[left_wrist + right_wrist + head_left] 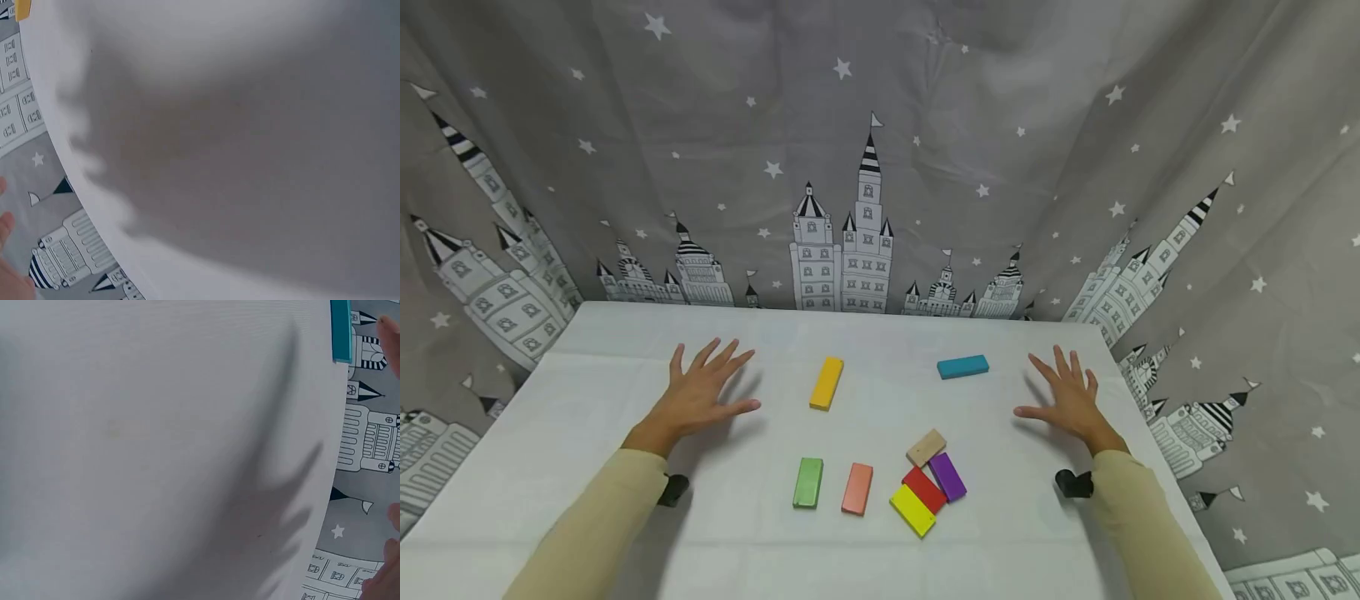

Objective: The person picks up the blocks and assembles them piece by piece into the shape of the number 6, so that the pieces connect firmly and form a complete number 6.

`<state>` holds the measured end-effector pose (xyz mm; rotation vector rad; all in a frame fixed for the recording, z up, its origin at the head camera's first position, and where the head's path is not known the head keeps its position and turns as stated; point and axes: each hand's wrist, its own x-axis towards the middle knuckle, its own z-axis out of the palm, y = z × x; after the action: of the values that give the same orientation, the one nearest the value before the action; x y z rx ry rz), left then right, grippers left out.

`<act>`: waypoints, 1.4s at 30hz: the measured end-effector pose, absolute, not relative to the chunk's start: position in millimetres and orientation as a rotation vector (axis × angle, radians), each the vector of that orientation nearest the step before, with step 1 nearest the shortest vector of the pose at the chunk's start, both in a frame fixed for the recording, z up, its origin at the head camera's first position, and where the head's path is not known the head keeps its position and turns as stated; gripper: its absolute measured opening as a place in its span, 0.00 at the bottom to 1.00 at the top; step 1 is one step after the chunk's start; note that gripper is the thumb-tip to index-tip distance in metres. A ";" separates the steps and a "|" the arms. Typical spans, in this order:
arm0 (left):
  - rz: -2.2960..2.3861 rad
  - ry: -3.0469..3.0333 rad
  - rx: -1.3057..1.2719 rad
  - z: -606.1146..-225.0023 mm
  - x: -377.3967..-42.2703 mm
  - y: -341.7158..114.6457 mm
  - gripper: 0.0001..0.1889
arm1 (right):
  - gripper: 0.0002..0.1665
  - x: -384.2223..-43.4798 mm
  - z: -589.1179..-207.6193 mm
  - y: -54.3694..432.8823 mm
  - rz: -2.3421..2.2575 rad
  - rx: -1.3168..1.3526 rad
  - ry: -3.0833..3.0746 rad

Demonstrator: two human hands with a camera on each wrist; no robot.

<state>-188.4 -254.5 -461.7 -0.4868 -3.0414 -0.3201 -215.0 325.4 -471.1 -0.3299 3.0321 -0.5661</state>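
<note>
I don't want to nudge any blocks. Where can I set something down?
The table has a bare middle, bordered by the orange block, blue block and wooden block. Another patch lies between the purple block and right hand; a third, between the green block and left sleeve. Crowded: red block and yellow block bunch with the purple and wooden ones.

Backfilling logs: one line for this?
left hand: empty, near orange-yellow block | right hand: empty, near blue block | other blocks: on table

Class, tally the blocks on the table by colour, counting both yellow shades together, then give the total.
Yellow blocks: 2
Blue block: 1
Green block: 1
Salmon-pink block: 1
Red block: 1
Purple block: 1
Bare-wood block: 1
Total: 8
</note>
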 end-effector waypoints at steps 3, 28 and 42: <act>-0.337 -3.041 -0.516 -461.6 -190.8 -247.5 0.45 | 0.61 -221.4 -468.0 319.6 -0.564 -0.357 3.017; -0.567 -3.090 -0.789 -469.6 -220.6 -175.5 0.41 | 0.47 -276.0 -456.8 255.7 -0.691 -0.422 2.837; -0.430 -3.187 -0.842 -474.9 -227.6 -154.2 0.41 | 0.40 -285.1 -470.5 248.4 -0.792 -0.446 2.753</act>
<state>-227.6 -154.2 -474.9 -0.8421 -3.1867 -0.4302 -285.1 248.4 -470.5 -0.4464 2.7529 -0.7915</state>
